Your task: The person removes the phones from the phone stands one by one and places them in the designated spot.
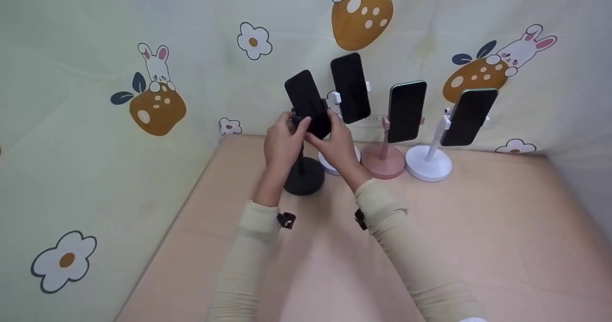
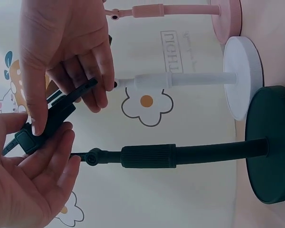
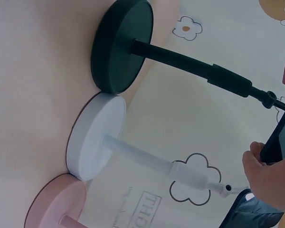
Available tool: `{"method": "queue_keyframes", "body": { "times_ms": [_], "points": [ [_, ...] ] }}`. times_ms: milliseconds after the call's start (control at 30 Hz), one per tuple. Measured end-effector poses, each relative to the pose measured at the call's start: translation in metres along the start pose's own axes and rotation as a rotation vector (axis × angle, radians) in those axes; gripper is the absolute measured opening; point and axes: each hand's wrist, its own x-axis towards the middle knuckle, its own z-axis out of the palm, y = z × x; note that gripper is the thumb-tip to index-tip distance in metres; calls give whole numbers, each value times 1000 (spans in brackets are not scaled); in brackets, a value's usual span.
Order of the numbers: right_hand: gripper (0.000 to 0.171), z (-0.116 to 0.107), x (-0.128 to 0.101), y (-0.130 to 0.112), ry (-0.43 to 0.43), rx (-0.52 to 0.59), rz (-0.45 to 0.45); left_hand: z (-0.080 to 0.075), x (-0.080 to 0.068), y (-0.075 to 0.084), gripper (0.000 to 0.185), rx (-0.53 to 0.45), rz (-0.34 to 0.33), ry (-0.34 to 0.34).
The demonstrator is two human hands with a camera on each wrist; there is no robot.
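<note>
**Both hands on the phone at the black stand**

While both hands meet at the top of the black stand (image 1: 304, 176), the left hand (image 1: 282, 143) pinches the clamp and lower edge of the black phone (image 1: 308, 103), thumb on top and fingers curled under. The right hand (image 1: 338, 147) grips the phone's other side, fingers wrapped round its edge. The phone sits tilted at the stand's head, above the table (image 1: 478, 245).

Judgement: the phone is stiff, fairly light, glass-faced and slick, so it is best held by its long edges, not its screen. The stand's ball joint (image 2: 92, 156) may swing under pressure, though its wide base looks steady.

Beside it stand a white stand (image 1: 334, 162), a pink stand (image 1: 384, 161) and a second white stand (image 1: 429, 163), each bearing a dark phone, against a bunny-print backdrop (image 1: 158, 102).
</note>
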Motion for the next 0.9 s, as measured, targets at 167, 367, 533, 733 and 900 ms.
{"method": "queue_keyframes", "body": {
  "times_ms": [167, 367, 533, 733, 900],
  "points": [
    [78, 0, 0, 1, 14, 15, 14, 0, -1, 3, 48, 73, -17, 18],
    [75, -3, 2, 0, 21, -29, 11, -1, -2, 5, 46, 140, 4, 36],
    [74, -4, 1, -1, 3, -72, 23, -2, -4, 6, 44, 195, 11, 37],
    [70, -7, 3, 1, -8, -109, 29, -2, -4, 8, 42, 248, 33, 20],
    [61, -9, 7, 3, -15, -113, 8, -1, -4, 10, 40, 285, 55, 28]
  ]
}}
